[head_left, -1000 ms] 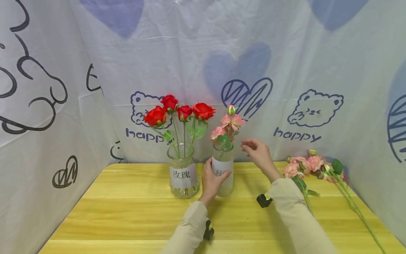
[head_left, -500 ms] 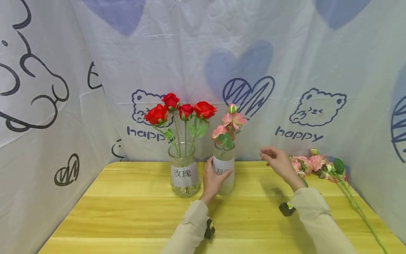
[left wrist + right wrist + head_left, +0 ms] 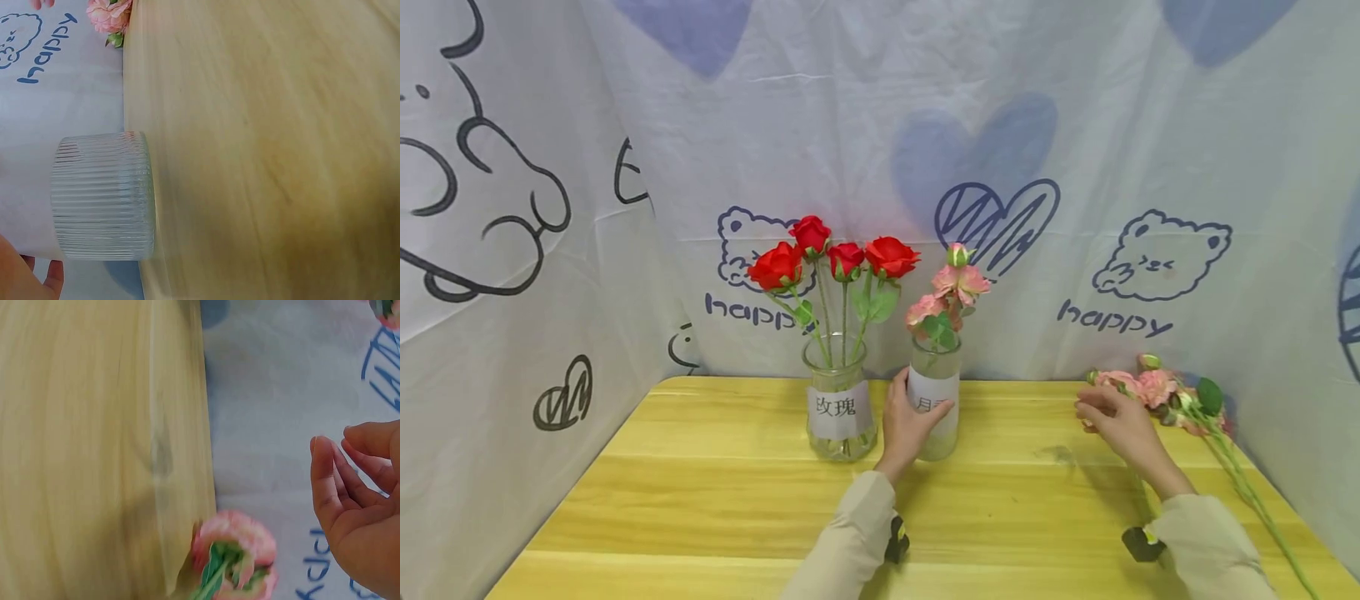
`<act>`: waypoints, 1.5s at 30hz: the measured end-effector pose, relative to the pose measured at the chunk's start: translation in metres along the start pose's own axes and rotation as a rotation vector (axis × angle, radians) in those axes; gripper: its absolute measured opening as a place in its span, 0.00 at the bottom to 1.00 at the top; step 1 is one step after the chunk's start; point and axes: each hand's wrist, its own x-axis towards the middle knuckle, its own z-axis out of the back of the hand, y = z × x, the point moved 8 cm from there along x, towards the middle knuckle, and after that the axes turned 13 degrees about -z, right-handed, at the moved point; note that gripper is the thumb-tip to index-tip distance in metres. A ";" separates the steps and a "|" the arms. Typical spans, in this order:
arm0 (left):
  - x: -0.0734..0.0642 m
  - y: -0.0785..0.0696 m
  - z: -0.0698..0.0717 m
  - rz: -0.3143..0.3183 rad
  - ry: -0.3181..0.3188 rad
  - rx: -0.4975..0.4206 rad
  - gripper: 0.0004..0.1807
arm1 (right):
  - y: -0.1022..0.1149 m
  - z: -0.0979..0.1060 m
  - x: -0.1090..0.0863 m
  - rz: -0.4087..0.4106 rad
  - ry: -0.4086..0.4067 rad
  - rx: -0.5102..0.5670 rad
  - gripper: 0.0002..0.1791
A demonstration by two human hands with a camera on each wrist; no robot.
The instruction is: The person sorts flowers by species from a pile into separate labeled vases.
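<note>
My left hand (image 3: 907, 423) holds the side of a ribbed glass vase (image 3: 942, 442) with a white paper label. Pink flowers (image 3: 958, 286) with a closed bud and green leaves stand in that vase. In the left wrist view the ribbed vase (image 3: 103, 197) shows its base, with my fingertips at its edge. My right hand (image 3: 1123, 429) hovers over the pink flowers (image 3: 1156, 386) lying on the table at the right, and hides part of one stem. In the right wrist view my right hand (image 3: 362, 500) has bent fingers with nothing between them, above a pink flower head (image 3: 234, 553).
A second glass vase (image 3: 842, 450) with a label holds several red roses (image 3: 891, 257), left of my left hand. Long green stems (image 3: 1255, 500) run toward the front right of the wooden table (image 3: 700, 500). A printed cloth (image 3: 820, 125) hangs behind.
My right hand has moved away from the vase, to the right and down, over the lying pink flowers. My left hand stays on the vase. The head view has shifted slightly.
</note>
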 end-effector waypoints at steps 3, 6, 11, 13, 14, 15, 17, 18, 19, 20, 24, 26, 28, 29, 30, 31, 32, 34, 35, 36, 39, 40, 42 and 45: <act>0.000 0.000 0.000 -0.001 0.003 -0.002 0.41 | -0.012 0.010 -0.005 -0.027 -0.031 -0.040 0.20; 0.000 0.000 0.000 -0.005 0.003 0.003 0.41 | -0.025 0.019 -0.008 -0.048 -0.047 -0.080 0.22; 0.000 0.001 0.000 -0.007 -0.001 0.010 0.41 | -0.048 0.031 -0.011 -0.075 -0.061 -0.058 0.25; 0.000 0.001 0.000 -0.007 -0.004 0.013 0.41 | -0.056 0.035 -0.012 -0.067 -0.075 -0.052 0.23; 0.000 0.001 0.000 -0.007 -0.005 0.015 0.41 | -0.060 0.036 -0.013 -0.063 -0.078 -0.049 0.22; 0.000 0.001 0.000 -0.007 -0.006 0.018 0.41 | -0.064 0.037 -0.013 -0.060 -0.074 -0.051 0.22; 0.001 0.000 0.000 -0.006 -0.005 0.017 0.41 | -0.071 0.040 -0.014 -0.059 -0.065 -0.061 0.20; 0.001 0.000 0.000 -0.006 -0.004 0.016 0.41 | -0.075 0.041 -0.015 -0.058 -0.064 -0.072 0.19; 0.001 0.000 0.000 -0.004 -0.003 0.014 0.41 | -0.078 0.041 -0.015 -0.063 -0.055 -0.074 0.19; 0.001 0.000 0.000 -0.002 -0.001 0.013 0.41 | -0.082 0.042 -0.016 -0.073 -0.044 -0.075 0.19; 0.001 0.000 0.000 -0.001 -0.002 0.009 0.41 | -0.094 0.040 -0.017 -0.151 0.031 -0.082 0.20; 0.001 -0.001 0.001 -0.005 -0.006 0.011 0.41 | -0.099 0.038 -0.018 -0.191 0.078 -0.102 0.21; 0.000 -0.001 0.001 -0.007 -0.009 0.014 0.41 | -0.102 0.036 -0.019 -0.215 0.104 -0.154 0.22; 0.000 -0.001 0.001 -0.006 -0.009 0.013 0.41 | -0.103 0.035 -0.019 -0.223 0.111 -0.173 0.22; 0.000 0.000 0.001 -0.006 -0.010 0.013 0.41 | -0.103 0.034 -0.020 -0.228 0.119 -0.175 0.22; 0.000 0.000 0.000 -0.004 -0.011 0.011 0.41 | -0.104 0.033 -0.020 -0.234 0.124 -0.172 0.22; 0.000 0.000 0.000 -0.003 -0.011 0.011 0.41 | -0.105 0.033 -0.020 -0.237 0.124 -0.175 0.22; 0.000 0.000 0.000 -0.003 -0.011 0.012 0.41 | -0.109 0.031 -0.021 -0.256 0.134 -0.143 0.23; 0.000 0.000 0.000 -0.004 -0.012 0.012 0.41 | -0.110 0.030 -0.021 -0.262 0.134 -0.140 0.23; 0.000 0.000 0.000 -0.006 -0.013 0.013 0.41 | -0.112 0.030 -0.021 -0.269 0.139 -0.131 0.23; 0.000 -0.001 0.000 -0.010 -0.014 0.020 0.41 | -0.117 0.028 -0.021 -0.301 0.155 -0.115 0.23; 0.000 0.000 0.000 -0.011 -0.013 0.021 0.41 | -0.119 0.027 -0.020 -0.312 0.165 -0.110 0.23; 0.000 0.000 0.000 -0.011 -0.012 0.021 0.41 | -0.121 0.025 -0.020 -0.340 0.197 -0.089 0.26; 0.000 0.001 -0.001 -0.007 -0.007 0.017 0.41 | -0.123 0.021 -0.021 -0.378 0.243 -0.077 0.31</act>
